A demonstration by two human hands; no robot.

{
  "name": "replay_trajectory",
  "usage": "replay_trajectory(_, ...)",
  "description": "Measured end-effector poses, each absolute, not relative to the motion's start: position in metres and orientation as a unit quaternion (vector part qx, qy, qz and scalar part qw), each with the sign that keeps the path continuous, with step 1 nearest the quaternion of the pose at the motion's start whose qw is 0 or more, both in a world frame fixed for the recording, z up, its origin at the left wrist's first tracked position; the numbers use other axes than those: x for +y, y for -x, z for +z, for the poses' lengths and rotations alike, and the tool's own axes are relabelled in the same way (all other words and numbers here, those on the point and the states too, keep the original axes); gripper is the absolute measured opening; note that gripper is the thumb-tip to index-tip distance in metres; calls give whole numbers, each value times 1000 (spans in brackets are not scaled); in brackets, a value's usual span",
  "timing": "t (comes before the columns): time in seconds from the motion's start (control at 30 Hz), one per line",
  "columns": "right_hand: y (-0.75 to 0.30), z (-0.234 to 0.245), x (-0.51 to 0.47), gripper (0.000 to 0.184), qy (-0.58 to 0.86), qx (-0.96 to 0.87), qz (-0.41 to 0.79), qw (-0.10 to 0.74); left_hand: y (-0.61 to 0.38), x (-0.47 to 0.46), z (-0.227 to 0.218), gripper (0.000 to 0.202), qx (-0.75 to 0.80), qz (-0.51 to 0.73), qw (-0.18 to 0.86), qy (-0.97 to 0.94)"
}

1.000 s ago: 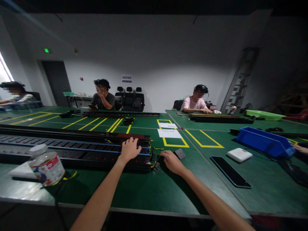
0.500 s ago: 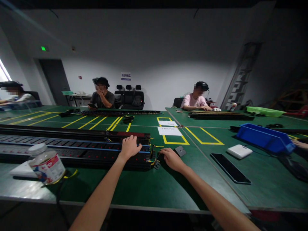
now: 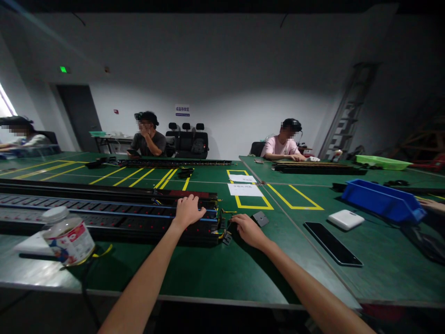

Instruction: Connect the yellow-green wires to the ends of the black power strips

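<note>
A long black power strip unit (image 3: 104,215) with blue stripes and red switches lies across the green table (image 3: 208,273). My left hand (image 3: 188,211) rests on top of its right end, fingers curled over the far edge. My right hand (image 3: 246,229) sits just right of that end, fingers bent around the yellow and black wires (image 3: 224,227) sticking out of it. A small black end plate (image 3: 260,218) lies on the table just beyond my right hand.
A plastic jar (image 3: 67,236) stands at the near left. A black phone (image 3: 333,249), a white power bank (image 3: 346,219) and a blue bin (image 3: 382,202) lie to the right. White papers (image 3: 245,189) sit in a yellow-taped box. Three other people sit at the far tables.
The view has tilted slightly; my hands stay in about the same places on the strip's end and the wires.
</note>
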State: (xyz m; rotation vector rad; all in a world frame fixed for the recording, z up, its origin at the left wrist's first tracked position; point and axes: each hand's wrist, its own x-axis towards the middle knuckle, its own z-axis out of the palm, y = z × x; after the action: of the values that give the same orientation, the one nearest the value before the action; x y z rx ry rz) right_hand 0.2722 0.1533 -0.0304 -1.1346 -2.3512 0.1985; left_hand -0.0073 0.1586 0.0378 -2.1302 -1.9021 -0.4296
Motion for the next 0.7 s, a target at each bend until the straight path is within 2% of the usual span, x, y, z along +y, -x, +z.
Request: replay_trajectory(0.7, -272, -31, 154, 50, 421, -866, 76, 257, 10, 155, 36, 42, -641, -129, 99, 750)
